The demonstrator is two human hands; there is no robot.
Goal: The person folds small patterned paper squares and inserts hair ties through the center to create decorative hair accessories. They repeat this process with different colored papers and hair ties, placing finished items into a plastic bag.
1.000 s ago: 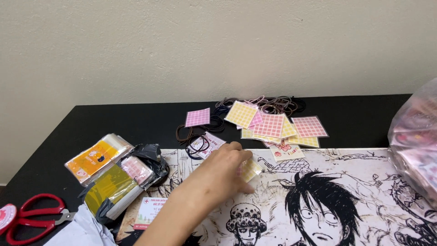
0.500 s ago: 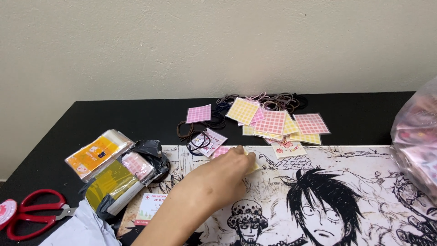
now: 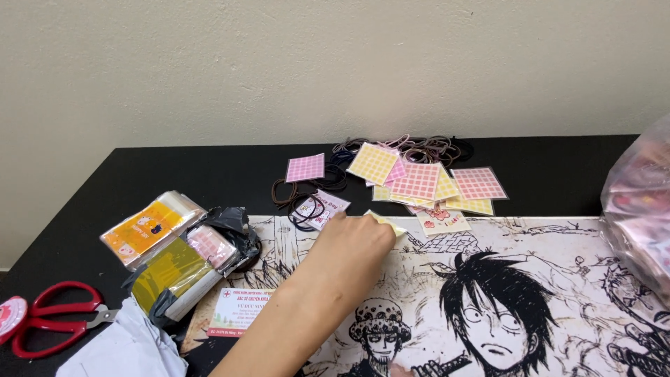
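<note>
While our left hand (image 3: 352, 244) pinches the yellow sticker sheet (image 3: 386, 223) at its near edge over the printed mat (image 3: 530, 279) on the desk (image 3: 174, 174), we judge it light, thin and floppy; gripping an edge suits it. Our right hand is out of sight.

One of the person's hands (image 3: 356, 244) extends forward from the near edge of the desk, forearm bare and angled up to the right, back of the hand uppermost, fingers curled and pinched at the tips. The other hand is out of view.
</note>
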